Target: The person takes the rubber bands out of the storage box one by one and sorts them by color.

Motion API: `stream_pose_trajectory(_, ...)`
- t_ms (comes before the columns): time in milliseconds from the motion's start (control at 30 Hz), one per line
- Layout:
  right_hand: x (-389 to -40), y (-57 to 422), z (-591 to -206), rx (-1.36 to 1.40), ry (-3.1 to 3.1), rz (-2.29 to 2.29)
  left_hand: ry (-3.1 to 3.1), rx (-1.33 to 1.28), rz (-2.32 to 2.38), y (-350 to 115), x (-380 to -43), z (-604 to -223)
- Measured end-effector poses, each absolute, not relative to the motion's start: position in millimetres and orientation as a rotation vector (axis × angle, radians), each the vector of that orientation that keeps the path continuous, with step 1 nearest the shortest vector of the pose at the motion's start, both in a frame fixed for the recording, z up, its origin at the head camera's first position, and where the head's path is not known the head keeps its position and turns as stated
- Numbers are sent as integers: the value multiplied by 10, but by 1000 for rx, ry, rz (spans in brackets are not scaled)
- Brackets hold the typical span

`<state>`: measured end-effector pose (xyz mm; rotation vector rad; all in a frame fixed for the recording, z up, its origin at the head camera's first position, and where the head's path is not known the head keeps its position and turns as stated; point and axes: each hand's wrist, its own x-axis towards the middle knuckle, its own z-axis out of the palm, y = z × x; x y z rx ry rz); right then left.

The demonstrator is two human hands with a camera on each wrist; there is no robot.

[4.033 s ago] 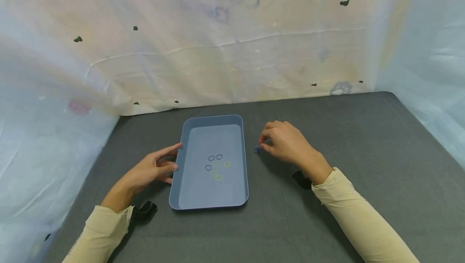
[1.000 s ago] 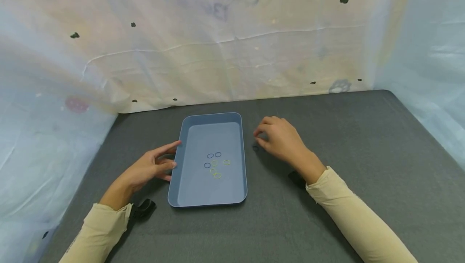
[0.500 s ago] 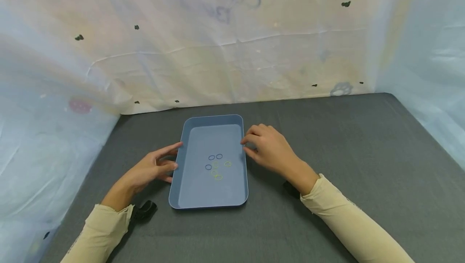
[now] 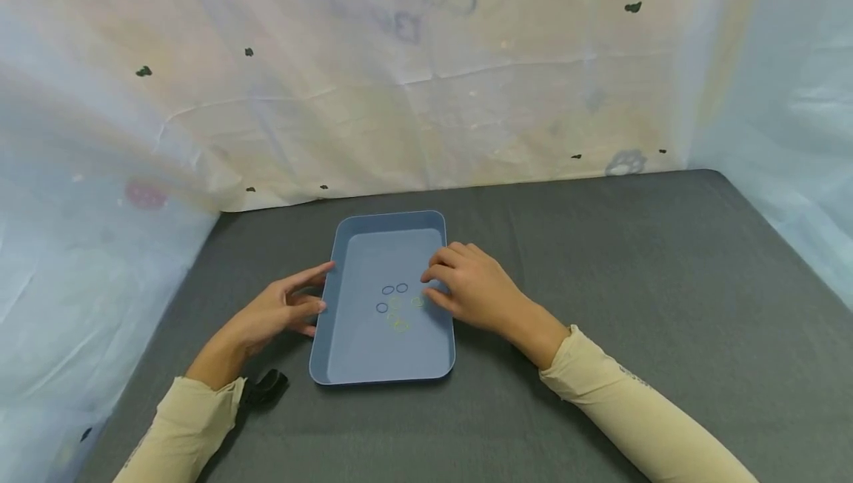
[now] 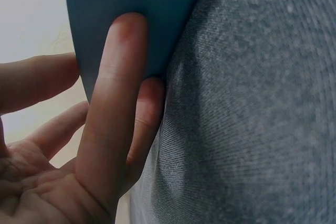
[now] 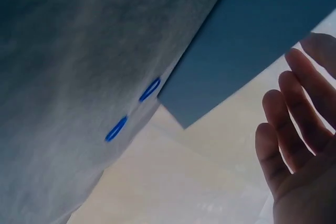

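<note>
Faintly, yellow rings [image 4: 399, 322] show inside the tray [image 4: 373, 355], too pale to count, beside three dark blue rings [image 4: 377, 307]. The right hand [image 4: 476, 287] hides part of the tray's right rim, fingers bent; whether it pinches anything, I cannot tell. The left hand [image 4: 276, 305] spreads its fingers against the tray's left wall. Two bright blue rings [image 6: 116, 129], visible only from the right wrist, lie near the tray.

Plain slate blue on the tray [image 4: 363, 355]; dark blue on three rings [image 4: 382, 307] inside, yellow on the other rings [image 4: 400, 326]. Vivid blue on two rings [image 6: 149, 89] in the right wrist view. Dark grey on the counter [image 4: 600, 253], cream on the sleeves [image 4: 640, 412]. Pale beige over the back sheet [image 4: 506, 112], with dark specks [image 4: 632, 7] and a grey paw print [image 4: 625, 162]; whitish blue on the left sheet [image 4: 53, 268].
</note>
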<state>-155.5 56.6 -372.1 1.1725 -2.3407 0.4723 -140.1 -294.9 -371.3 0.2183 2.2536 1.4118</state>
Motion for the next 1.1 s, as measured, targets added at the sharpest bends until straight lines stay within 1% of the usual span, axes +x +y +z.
stream_pose_trajectory(300,-1621,355,-3744,1213,-2460,488,2267,222,1408,-2962,-1426,-3709)
stream_pose_trajectory(433,-1625,317,-3734,1226,-2491,422,2259,227,1418,-2965,-1430,-3719)
stream_pose_trajectory(600,-1652,284,-3597,1247,-2466,347,2251,225,1432,-2977,-1434,-3716)
stream_pose_trajectory(800,-1746,135,-3484,1231,-2549,461,2249,222,1438,-2988,-1445,-3685)
stream_pose_trajectory(933,-1817,40,-3542,1241,-2593,527,2238,215,1448,-2978,-1441,-3687)
stream_pose_trajectory(1100,-1852,23,-3650,1281,-2622,477,2241,212,1457,-2960,-1423,-3685)
